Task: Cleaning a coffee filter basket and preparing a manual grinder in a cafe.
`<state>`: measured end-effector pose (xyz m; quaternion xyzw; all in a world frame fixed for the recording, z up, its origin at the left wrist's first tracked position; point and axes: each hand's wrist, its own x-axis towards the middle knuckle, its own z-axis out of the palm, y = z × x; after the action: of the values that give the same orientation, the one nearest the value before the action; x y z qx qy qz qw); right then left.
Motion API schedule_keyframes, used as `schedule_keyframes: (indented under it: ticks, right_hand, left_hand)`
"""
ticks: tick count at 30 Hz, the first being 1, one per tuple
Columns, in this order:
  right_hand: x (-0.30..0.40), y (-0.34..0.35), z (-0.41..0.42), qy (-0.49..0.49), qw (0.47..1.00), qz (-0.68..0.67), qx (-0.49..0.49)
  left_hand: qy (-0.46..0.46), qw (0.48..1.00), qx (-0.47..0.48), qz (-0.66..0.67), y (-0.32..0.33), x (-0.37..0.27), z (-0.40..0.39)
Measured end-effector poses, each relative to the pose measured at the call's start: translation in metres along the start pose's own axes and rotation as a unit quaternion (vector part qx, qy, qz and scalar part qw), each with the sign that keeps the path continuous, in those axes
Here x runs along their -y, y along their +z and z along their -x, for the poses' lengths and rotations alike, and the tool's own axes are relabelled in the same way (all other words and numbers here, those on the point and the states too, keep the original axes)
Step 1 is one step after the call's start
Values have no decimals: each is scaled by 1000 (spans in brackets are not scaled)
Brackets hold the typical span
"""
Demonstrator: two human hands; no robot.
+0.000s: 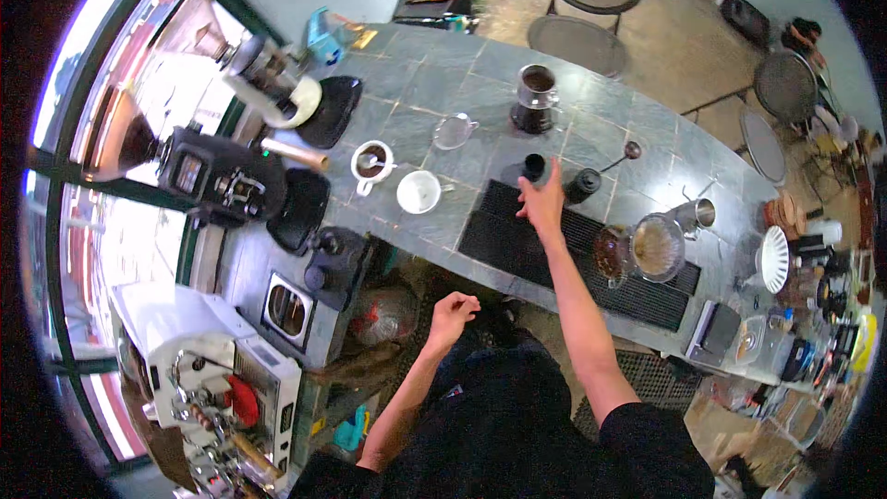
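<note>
My right hand (544,206) reaches over the counter's black slatted drip mat (485,222), with its fingers spread. Just beyond the fingertips stands a small black cup (533,165); one extended finger is beside it, and contact is unclear. Right of that hand is a black lidded cylinder, perhaps a hand grinder (584,184), with a thin crank ending in a round knob (632,150). In front of my body hangs my left hand (454,319), fingers loosely curled and nothing visible in them. A glass server (611,253) and a glass dripper with a paper filter (658,247) are on the mat.
White cups (418,192), a small strainer (454,132) and a glass coffee maker (536,98) stand on the tiled counter (443,83). Electric grinders (222,177) line the left, above an espresso machine (229,367). A metal pitcher (696,213) and a scale (714,330) are rightward.
</note>
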<state>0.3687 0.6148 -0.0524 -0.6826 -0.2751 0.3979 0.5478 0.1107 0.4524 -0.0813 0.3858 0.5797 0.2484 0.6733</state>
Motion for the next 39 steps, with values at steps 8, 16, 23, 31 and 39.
schedule_keyframes:
  ticks: [8, 16, 23, 31, 39]
  right_hand:
    - [-11, -47, 112, -51, 998, 6, 43]
    - [6, -36, 119, -89, 991, 37, -90]
    - [51, -1, 71, -60, 990, -87, -92]
    - [67, 24, 23, -56, 983, -81, -152]
    - [83, 22, -41, -101, 969, -24, -224]
  left_hand:
    - [80, 978, 115, -157, 72, -98, -19]
    - [229, 954, 121, -154, 69, -146, -74]
    - [257, 952, 136, -92, 38, -180, -108]
    - [244, 952, 168, -76, 33, -199, -146]
    - [409, 893, 127, -139, 62, -250, -214]
